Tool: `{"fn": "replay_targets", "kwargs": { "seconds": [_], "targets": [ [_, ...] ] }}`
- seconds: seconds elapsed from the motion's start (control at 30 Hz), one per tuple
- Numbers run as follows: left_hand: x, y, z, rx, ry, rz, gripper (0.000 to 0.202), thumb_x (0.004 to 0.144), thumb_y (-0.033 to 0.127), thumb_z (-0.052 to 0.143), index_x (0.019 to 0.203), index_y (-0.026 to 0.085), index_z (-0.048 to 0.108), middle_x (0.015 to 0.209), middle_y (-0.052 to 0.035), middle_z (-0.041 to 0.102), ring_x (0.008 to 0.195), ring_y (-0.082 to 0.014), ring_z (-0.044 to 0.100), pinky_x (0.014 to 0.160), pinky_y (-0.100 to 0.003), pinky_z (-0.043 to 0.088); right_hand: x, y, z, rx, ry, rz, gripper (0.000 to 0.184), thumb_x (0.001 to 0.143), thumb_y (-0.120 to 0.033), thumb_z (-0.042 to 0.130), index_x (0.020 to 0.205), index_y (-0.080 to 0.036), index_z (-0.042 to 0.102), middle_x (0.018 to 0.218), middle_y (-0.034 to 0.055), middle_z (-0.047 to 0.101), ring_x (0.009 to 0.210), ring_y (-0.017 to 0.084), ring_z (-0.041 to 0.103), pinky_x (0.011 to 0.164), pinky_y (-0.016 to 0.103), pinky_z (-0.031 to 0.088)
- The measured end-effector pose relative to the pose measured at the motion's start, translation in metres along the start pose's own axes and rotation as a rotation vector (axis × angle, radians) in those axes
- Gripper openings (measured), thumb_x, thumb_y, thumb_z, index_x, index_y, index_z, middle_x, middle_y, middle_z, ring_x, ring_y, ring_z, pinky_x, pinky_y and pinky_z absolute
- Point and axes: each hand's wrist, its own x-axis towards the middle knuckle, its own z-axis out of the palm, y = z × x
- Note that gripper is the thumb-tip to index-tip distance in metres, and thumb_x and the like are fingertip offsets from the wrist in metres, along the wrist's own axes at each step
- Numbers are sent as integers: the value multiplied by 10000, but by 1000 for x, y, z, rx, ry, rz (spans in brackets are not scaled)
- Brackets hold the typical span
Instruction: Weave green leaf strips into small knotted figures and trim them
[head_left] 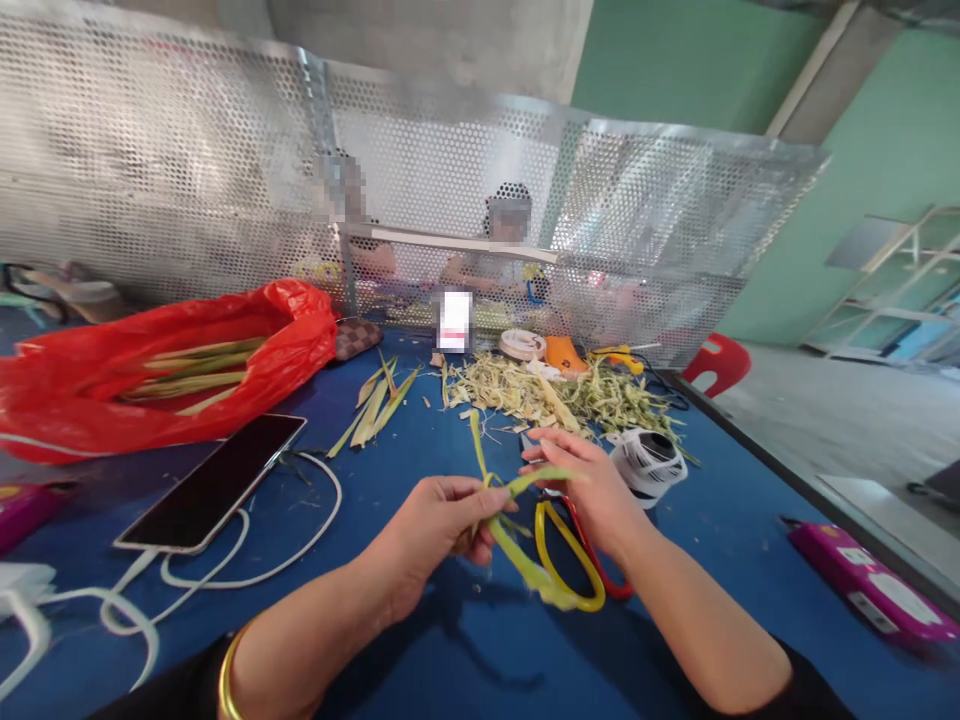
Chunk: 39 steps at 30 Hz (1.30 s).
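Observation:
My left hand (457,515) is closed in a pinch on the crossing of several green leaf strips (525,560). One strip end points up, one reaches right across my right hand, and a wider one hangs down and right. My right hand (581,480) has its fingers stretched out and apart, with the strip end passing in front of its palm. Beneath the hands lie scissors (574,560) with one yellow and one red handle; their blades are partly hidden by my right hand. A spool of white thread (649,465) stands just right of that hand.
Leaf pieces (379,400) and a pile of trimmings (517,390) lie ahead. At left are a red plastic bag (300,325) with long leaves, a phone (217,480) and a white cable (334,510). A purple pack (870,580) lies right. People sit behind the perforated screen (427,150).

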Motion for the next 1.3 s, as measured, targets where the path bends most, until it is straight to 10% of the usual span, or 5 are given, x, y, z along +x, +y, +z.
{"fn": "replay_targets", "kwargs": {
  "seconds": [0.23, 0.67, 0.9, 1.07, 1.3],
  "targets": [
    [6, -4, -2, -67, 100, 1, 336, 631, 438, 736, 658, 120, 631, 529, 9, 588, 468, -83, 537, 533, -213, 442, -14, 1, 7, -37, -292, 52, 227, 732, -298, 688, 917, -167, 689, 705, -4, 585, 607, 108, 500, 619, 238, 402],
    [9, -11, 3, 49, 3, -18, 272, 643, 385, 719, 572, 142, 619, 468, 40, 533, 427, -85, 507, 499, -223, 432, -14, 12, 20, -20, -66, -42, 253, 706, -387, 709, 666, -142, 662, 617, -8, 553, 497, 89, 463, 514, 237, 383],
    [9, 3, -6, -134, 323, 81, 318, 666, 415, 720, 752, 111, 684, 537, 11, 591, 456, -57, 478, 476, -178, 365, -26, -2, 16, -455, 210, -418, 216, 824, -412, 581, 855, -205, 635, 722, 13, 607, 639, 153, 549, 623, 270, 422],
    [11, -2, -8, -236, 381, 209, 308, 663, 422, 731, 706, 124, 666, 612, -16, 639, 496, -69, 493, 466, -182, 371, -47, 6, 37, -752, -182, -422, 213, 839, -376, 570, 742, -213, 668, 691, 16, 627, 622, 162, 564, 585, 263, 409],
    [10, -12, 8, -294, 212, 184, 355, 690, 437, 700, 547, 154, 541, 464, 37, 500, 353, -84, 420, 329, -226, 353, -44, 26, 55, -491, -217, -184, 328, 840, -429, 545, 658, -180, 655, 645, 37, 655, 630, 192, 616, 603, 285, 479]
  ]
}}
